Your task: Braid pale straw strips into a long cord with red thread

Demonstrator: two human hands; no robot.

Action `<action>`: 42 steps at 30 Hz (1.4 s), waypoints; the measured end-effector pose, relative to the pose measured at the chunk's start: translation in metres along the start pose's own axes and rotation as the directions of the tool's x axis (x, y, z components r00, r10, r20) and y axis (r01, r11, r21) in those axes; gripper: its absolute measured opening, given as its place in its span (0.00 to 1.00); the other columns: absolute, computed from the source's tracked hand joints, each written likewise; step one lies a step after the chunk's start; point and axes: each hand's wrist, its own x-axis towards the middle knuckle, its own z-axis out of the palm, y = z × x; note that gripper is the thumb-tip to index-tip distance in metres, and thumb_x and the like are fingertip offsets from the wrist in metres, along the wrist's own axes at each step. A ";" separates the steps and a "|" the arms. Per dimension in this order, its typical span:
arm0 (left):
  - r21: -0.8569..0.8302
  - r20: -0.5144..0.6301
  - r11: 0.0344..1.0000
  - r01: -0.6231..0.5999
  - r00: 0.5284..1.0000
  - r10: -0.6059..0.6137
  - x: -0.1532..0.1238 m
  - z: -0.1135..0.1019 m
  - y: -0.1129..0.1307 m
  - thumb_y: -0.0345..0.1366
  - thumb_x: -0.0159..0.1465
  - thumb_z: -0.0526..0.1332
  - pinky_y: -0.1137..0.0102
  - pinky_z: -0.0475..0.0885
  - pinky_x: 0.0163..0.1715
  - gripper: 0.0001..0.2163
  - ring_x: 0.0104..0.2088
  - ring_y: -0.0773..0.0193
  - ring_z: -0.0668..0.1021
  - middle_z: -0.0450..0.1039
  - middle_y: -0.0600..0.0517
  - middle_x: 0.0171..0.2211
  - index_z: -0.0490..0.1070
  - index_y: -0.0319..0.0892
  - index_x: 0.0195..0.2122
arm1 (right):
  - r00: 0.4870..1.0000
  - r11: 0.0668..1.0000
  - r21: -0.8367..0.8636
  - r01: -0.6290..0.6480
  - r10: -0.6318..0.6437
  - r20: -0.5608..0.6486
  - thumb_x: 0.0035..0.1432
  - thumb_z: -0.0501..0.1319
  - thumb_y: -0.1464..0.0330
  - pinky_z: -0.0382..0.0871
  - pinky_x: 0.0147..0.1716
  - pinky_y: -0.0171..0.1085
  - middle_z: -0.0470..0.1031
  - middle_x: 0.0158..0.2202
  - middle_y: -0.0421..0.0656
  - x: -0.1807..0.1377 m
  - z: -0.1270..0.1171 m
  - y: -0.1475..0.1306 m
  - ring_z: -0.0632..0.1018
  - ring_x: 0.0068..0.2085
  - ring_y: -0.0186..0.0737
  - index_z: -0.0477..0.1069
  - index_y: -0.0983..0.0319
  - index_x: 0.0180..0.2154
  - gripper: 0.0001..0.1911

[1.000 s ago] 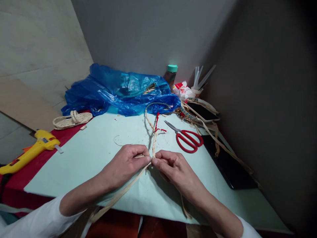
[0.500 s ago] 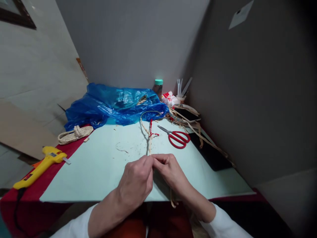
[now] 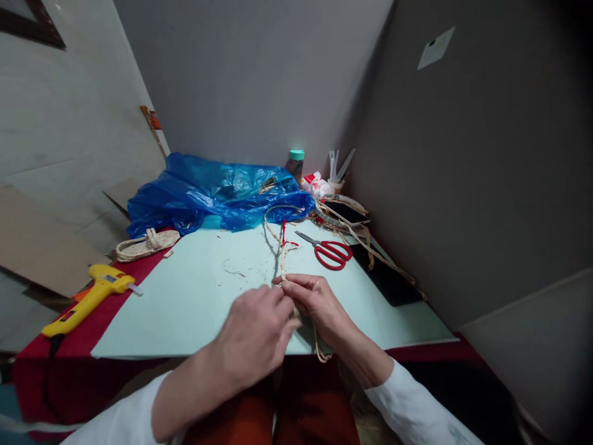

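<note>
A thin beige plaited cord (image 3: 283, 262), perhaps straw or raffia, runs from my hands up the tabletop, with a red tie (image 3: 284, 233) on its upper part. My right hand (image 3: 322, 306) is closed, pinching the cord between thumb and fingers. Close against it, my left hand (image 3: 257, 330) has its fingers curled at loose strands of the cord; its fingertips are blurred and partly hidden. Loose strand ends (image 3: 319, 352) hang below my right hand at the table's front edge. Red-handled scissors (image 3: 331, 252) lie partly spread to the right of the cord.
A yellow glue gun (image 3: 90, 296) and a woven sandal-like piece (image 3: 147, 245) lie on the red cloth (image 3: 111, 309) at left. Blue plastic sheeting (image 3: 208, 191) covers the back. At right are a black tablet-like slab (image 3: 393, 284), long strands (image 3: 370, 247) and a green-lidded jar (image 3: 296, 162).
My left hand has shifted slightly down and away from the right fingertips, its fingers now blurred. My right hand keeps its pinch slightly higher in view. The whole view has shifted a little.
</note>
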 end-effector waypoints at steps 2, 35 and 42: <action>-0.257 -0.026 0.944 0.205 0.975 -0.219 0.004 -0.009 -0.013 0.41 0.64 0.56 0.60 0.69 0.38 0.10 0.36 0.56 0.72 0.69 0.49 0.31 0.71 0.41 0.33 | 1.000 0.999 -0.040 0.018 -0.019 -0.017 0.55 0.63 0.64 0.57 0.25 0.29 0.71 0.23 0.38 -0.001 0.000 0.001 0.67 0.24 0.28 0.77 0.66 0.29 0.10; -0.846 0.531 -0.201 0.494 0.743 -0.407 0.013 0.026 -0.028 0.32 0.54 0.61 0.78 0.47 0.16 0.06 0.15 0.79 0.59 0.75 0.49 0.24 0.72 0.33 0.28 | 0.716 -0.362 -0.908 0.213 -0.575 0.397 0.57 0.50 0.82 0.62 0.26 0.36 0.72 0.27 0.45 -0.036 0.038 0.033 0.72 0.31 0.41 0.67 0.64 0.35 0.11; -0.882 0.470 -0.221 0.416 0.805 -0.362 0.007 0.031 -0.035 0.31 0.56 0.62 0.77 0.44 0.17 0.06 0.16 0.81 0.56 0.75 0.47 0.28 0.71 0.33 0.32 | 0.875 0.101 -0.948 0.302 -0.424 0.234 0.66 0.49 0.70 0.66 0.37 0.36 0.75 0.36 0.46 -0.041 0.011 -0.013 0.73 0.38 0.41 0.70 0.61 0.40 0.11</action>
